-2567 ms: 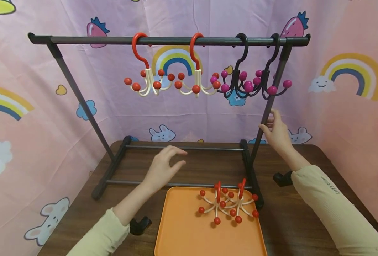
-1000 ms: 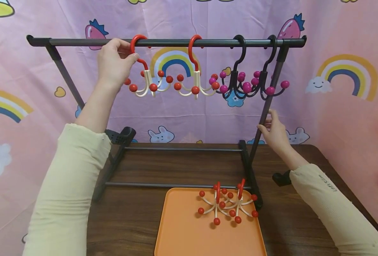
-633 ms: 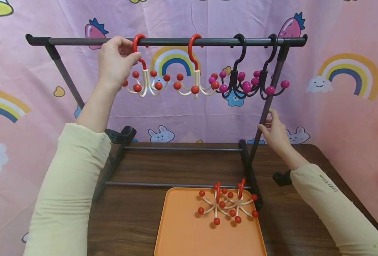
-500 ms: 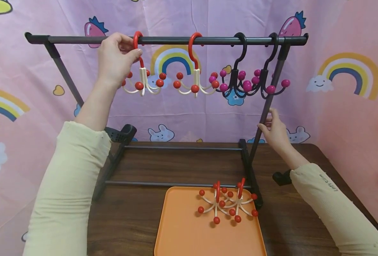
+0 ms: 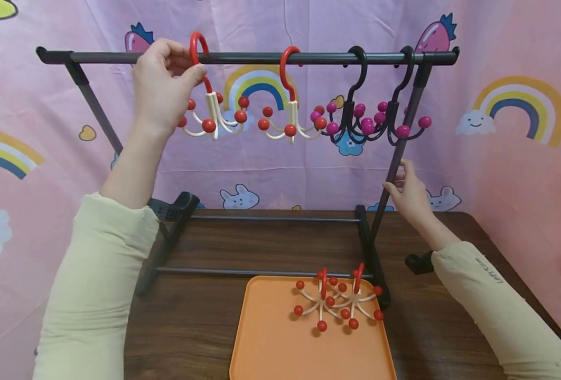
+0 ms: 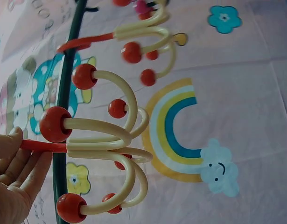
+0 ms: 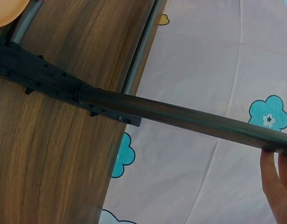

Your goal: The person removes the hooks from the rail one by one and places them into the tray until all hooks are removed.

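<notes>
At upper left, the left hand (image 5: 162,87) pinches a hanger (image 5: 212,100), apparently unhooking it, which calls for clearing the bar (image 5: 247,58); the right hand (image 5: 411,196) grips a post (image 5: 398,150).

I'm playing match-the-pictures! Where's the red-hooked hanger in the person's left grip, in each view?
Head: the red-hooked hanger is upper left of centre, farthest left of those at the bar.
Left wrist: the red-hooked hanger is large, at lower left, turned sideways.
Right wrist: not in this picture.
Shared landmark: the patterned cloth, in all three.
</notes>
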Demonstrator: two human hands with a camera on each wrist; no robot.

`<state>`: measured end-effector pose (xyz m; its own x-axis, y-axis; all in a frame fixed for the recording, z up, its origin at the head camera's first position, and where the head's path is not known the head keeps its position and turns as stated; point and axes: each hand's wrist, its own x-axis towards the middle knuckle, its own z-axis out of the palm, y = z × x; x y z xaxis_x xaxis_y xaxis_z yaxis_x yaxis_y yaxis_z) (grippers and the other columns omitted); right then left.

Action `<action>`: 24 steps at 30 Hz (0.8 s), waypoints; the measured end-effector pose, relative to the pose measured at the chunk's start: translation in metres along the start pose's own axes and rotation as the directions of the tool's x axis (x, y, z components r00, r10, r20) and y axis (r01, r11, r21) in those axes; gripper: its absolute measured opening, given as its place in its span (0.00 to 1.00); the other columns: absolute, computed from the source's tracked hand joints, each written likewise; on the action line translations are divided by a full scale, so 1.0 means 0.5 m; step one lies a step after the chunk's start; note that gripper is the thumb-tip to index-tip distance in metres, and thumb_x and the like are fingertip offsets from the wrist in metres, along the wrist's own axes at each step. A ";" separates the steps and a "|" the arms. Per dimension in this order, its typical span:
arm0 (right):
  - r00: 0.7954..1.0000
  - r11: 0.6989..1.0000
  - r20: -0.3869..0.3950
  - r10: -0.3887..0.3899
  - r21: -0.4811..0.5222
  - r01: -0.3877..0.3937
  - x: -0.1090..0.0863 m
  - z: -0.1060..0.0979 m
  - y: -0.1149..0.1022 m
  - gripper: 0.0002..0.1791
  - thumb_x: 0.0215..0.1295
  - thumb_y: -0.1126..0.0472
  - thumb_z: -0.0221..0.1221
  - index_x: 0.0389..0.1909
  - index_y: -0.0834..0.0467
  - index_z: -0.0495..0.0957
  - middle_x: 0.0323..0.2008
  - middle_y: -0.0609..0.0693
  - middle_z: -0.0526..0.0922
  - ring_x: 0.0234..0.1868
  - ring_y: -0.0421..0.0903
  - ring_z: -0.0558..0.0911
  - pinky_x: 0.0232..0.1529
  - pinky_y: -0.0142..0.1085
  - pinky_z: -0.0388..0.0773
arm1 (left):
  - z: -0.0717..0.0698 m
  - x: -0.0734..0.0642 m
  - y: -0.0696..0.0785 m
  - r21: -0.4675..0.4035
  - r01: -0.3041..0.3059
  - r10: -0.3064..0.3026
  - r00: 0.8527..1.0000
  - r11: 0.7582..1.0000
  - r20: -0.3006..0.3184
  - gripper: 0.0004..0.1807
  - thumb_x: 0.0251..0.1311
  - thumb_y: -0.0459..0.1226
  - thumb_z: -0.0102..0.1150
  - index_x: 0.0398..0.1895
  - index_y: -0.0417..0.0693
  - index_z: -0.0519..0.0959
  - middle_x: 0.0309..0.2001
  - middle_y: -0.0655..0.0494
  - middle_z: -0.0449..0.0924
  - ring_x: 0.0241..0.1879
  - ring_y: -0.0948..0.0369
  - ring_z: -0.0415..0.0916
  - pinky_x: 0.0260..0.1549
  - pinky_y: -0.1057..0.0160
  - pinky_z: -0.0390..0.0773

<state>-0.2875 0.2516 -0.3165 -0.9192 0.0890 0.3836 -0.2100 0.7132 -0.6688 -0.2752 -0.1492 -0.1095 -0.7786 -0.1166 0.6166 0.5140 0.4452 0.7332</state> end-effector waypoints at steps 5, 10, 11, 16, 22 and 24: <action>1.000 1.000 0.003 0.001 -0.002 -0.001 -0.001 -0.003 0.000 0.28 0.65 0.60 0.52 0.62 0.55 0.51 0.46 0.64 0.74 0.50 0.60 0.75 0.48 0.57 0.72 | 0.016 -0.032 -0.008 0.074 -0.080 0.078 0.996 0.994 0.032 0.16 0.55 0.39 0.61 0.46 0.44 0.75 0.38 0.57 0.78 0.39 0.67 0.73 0.45 0.72 0.72; 1.000 1.000 0.017 0.010 0.001 -0.010 -0.002 -0.004 -0.003 0.28 0.65 0.60 0.52 0.62 0.55 0.51 0.47 0.64 0.73 0.51 0.61 0.74 0.48 0.57 0.72 | 0.022 -0.062 -0.018 0.079 -0.085 0.082 0.996 0.993 0.041 0.17 0.54 0.40 0.61 0.47 0.44 0.75 0.42 0.51 0.79 0.40 0.65 0.74 0.45 0.70 0.75; 1.000 1.000 0.021 0.011 0.000 -0.011 -0.002 -0.005 -0.003 0.28 0.65 0.60 0.51 0.62 0.55 0.51 0.47 0.64 0.73 0.51 0.61 0.74 0.48 0.57 0.72 | 0.022 -0.068 -0.021 0.078 -0.078 0.074 0.996 0.994 0.043 0.18 0.54 0.40 0.61 0.47 0.44 0.74 0.43 0.51 0.79 0.40 0.64 0.74 0.45 0.70 0.75; 1.000 1.000 0.023 0.006 0.000 -0.006 -0.002 -0.006 -0.006 0.28 0.65 0.61 0.52 0.62 0.55 0.51 0.47 0.64 0.73 0.51 0.61 0.74 0.48 0.57 0.72 | 0.018 -0.096 -0.037 0.079 -0.055 0.051 0.998 0.995 0.047 0.19 0.54 0.42 0.61 0.48 0.44 0.74 0.44 0.51 0.78 0.41 0.64 0.75 0.46 0.69 0.76; 1.000 1.000 0.017 0.002 0.001 -0.002 0.000 -0.004 -0.006 0.27 0.65 0.60 0.52 0.61 0.55 0.51 0.47 0.64 0.74 0.51 0.61 0.74 0.48 0.57 0.72 | 0.022 -0.144 -0.069 0.061 -0.076 0.072 0.996 0.995 0.058 0.19 0.53 0.41 0.62 0.47 0.42 0.74 0.42 0.51 0.79 0.42 0.64 0.76 0.45 0.68 0.76; 1.000 1.000 0.016 0.000 0.002 0.000 -0.001 -0.004 -0.005 0.27 0.65 0.61 0.52 0.61 0.55 0.52 0.46 0.64 0.74 0.51 0.61 0.75 0.48 0.57 0.72 | 0.027 -0.161 -0.080 0.060 -0.095 0.091 0.994 0.994 0.061 0.19 0.52 0.40 0.63 0.45 0.41 0.75 0.41 0.51 0.79 0.41 0.64 0.76 0.45 0.68 0.77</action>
<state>-0.2861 0.2511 -0.3136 -0.9244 0.0780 0.3733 -0.2106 0.7117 -0.6702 -0.2380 -0.1455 -0.1921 -0.7489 -0.0211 0.6623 0.5630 0.5068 0.6528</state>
